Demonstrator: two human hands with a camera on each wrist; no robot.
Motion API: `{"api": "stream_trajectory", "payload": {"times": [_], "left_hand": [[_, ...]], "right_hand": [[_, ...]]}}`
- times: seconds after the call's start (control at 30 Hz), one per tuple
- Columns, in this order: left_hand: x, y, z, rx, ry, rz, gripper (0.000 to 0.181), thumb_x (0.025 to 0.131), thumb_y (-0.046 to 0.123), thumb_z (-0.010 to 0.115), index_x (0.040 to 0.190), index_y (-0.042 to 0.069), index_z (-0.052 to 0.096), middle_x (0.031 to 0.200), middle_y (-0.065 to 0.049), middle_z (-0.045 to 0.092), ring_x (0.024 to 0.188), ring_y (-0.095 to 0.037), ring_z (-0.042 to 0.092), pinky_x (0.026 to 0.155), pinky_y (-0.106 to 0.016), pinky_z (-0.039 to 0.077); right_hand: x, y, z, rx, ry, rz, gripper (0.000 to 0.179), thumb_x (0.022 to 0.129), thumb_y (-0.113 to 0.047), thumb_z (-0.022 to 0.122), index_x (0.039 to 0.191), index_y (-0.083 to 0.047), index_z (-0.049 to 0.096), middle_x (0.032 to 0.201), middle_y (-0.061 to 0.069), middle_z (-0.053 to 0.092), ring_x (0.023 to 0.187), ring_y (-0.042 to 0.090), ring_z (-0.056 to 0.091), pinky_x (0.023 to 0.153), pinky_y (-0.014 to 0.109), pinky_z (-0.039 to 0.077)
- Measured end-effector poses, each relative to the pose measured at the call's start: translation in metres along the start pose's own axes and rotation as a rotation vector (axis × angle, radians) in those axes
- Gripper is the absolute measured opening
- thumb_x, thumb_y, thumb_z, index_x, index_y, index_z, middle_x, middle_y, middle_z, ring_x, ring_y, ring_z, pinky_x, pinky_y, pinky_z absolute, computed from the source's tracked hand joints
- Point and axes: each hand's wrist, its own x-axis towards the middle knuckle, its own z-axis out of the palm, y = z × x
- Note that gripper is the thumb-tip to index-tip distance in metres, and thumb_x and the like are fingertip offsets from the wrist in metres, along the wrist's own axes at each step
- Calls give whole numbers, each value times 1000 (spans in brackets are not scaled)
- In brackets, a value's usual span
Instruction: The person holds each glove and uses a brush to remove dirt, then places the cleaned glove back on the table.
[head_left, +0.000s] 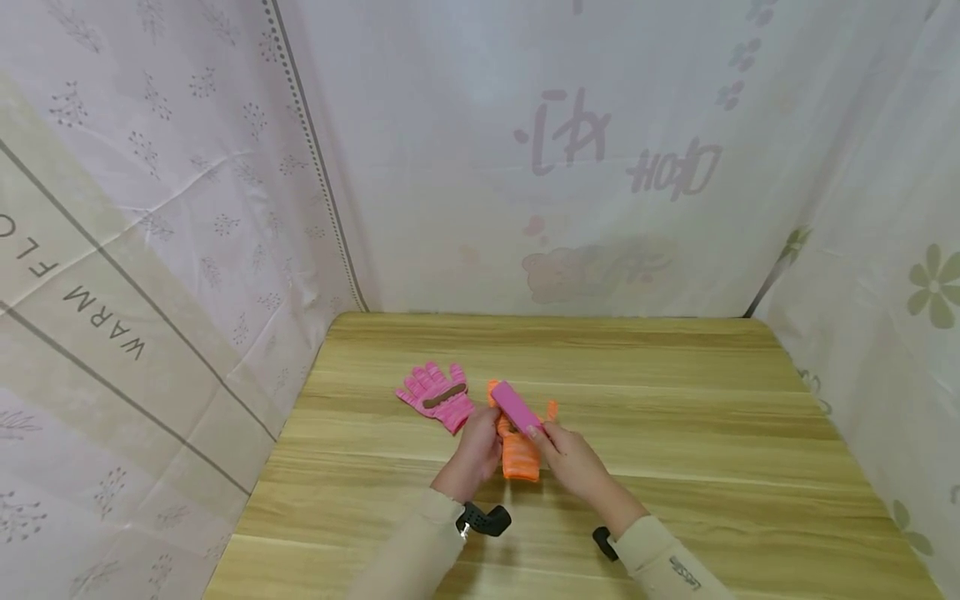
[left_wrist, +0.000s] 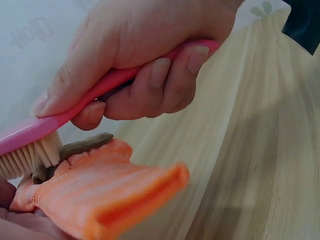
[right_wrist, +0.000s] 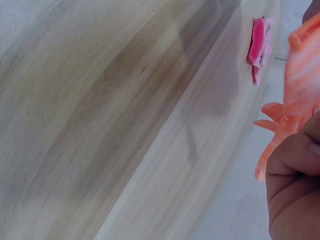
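Observation:
My left hand (head_left: 478, 446) holds an orange knit glove (head_left: 521, 460) up over the table, its cuff toward me. A brown strip (left_wrist: 86, 145) runs across this glove in the left wrist view. My right hand (head_left: 576, 462) grips a pink-handled brush (head_left: 516, 407), thumb along the top of the handle. The pale bristles (left_wrist: 30, 159) point down and meet the glove at the brown strip. Most of the left hand lies out of the left wrist view, with only a part of it (left_wrist: 22, 225) at the lower left corner.
A pink knit glove (head_left: 457, 412) lies flat left of my hands, fingers pointing away, with a brown strip (head_left: 445, 396) across it. The wooden table (head_left: 675, 400) reaches back to a printed curtain (head_left: 465, 150), and curtains hang on both sides too.

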Motion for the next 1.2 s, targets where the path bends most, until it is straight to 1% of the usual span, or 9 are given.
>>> {"api": "stream_trajectory", "payload": {"times": [0.2,0.3,0.47,0.63,0.77,0.87,1.0,1.07,1.2], "left_hand": [[5,-1,1,2,3,0,25,107,22,44,105,4,61,87,0,62,81,-11,63,73,-27,56],[4,-1,-1,8,14,1,27,107,22,45,111,1,62,89,0,64,83,-11,64,75,-27,57],[3,-1,-6,48,19,5,35,110,19,36,130,-5,50,104,-3,61,96,-13,61,83,-28,55],[2,-1,-8,46,13,5,33,110,16,32,130,-5,47,102,-3,60,95,-13,61,84,-28,54],[0,0,-7,17,11,16,33,110,16,31,130,-6,46,101,-1,59,94,-9,60,83,-24,53],[0,-1,-7,-31,-7,9,36,110,15,32,135,-6,48,109,-2,63,99,-9,62,86,-24,55],[0,-1,-9,-79,-58,-14,41,110,17,31,138,-4,53,122,-9,68,108,-17,68,91,-32,58],[0,1,-11,-76,-66,-16,42,111,19,31,137,-3,54,122,-9,69,106,-18,69,91,-34,58],[1,4,-13,-45,25,12,31,111,19,32,125,-2,50,102,1,60,85,-5,56,77,-18,49]], "right_hand": [[2,4,-4,-61,-9,-1,44,106,-51,42,114,-13,65,67,-3,40,59,12,36,55,28,32],[1,6,-5,-66,-10,5,46,106,-49,43,122,-12,65,66,-3,41,58,12,36,54,28,32],[0,10,-5,-72,-18,2,39,108,-41,45,107,-8,65,64,-3,43,55,10,34,51,24,30],[-2,11,-6,-54,-21,-14,40,107,-41,46,93,-7,61,63,-3,42,53,8,32,50,22,28],[-4,11,-6,-6,-26,-18,42,107,-42,46,89,-7,58,63,-3,42,54,8,32,50,22,28],[-5,13,-5,22,-39,-4,43,107,-44,44,90,-7,58,64,-3,43,54,8,33,50,21,29],[-7,17,-4,56,-48,15,47,106,-48,43,96,-5,61,65,-2,43,55,9,34,50,22,30],[-8,19,-4,64,-45,16,48,106,-49,43,99,-5,62,66,-1,43,55,9,33,50,22,30],[-9,21,-6,67,-38,16,49,106,-49,43,99,-5,62,65,-1,41,55,9,32,50,22,29]]}}
